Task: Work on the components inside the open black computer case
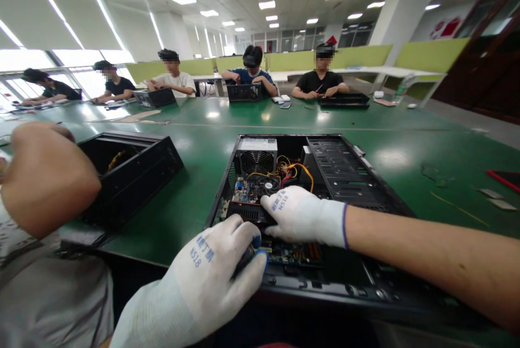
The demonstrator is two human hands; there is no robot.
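An opened black computer case point(374, 174) lies on its side in front of me. Both my hands wear white gloves with blue printing. My right hand point(294, 212) reaches in from the right, its thumb and fingers closed about the inner end of a black graphics card point(244, 211). At the near left corner of the case, my left hand point(215, 264) is closed around a dark object, mostly hidden by the fingers. Beyond the card are the processor fan point(268, 186), orange and yellow cables point(306, 172) and the power supply point(257, 158). Part of the motherboard point(294, 253) shows below my right hand.
A neighbour's bent arm point(49, 174) and another black case point(138, 174) are close on my left. Several people work across the green table point(203, 120). To the right lie a yellow cable tie point(459, 208), small flat pieces point(501, 204) and a red-edged object point(506, 179).
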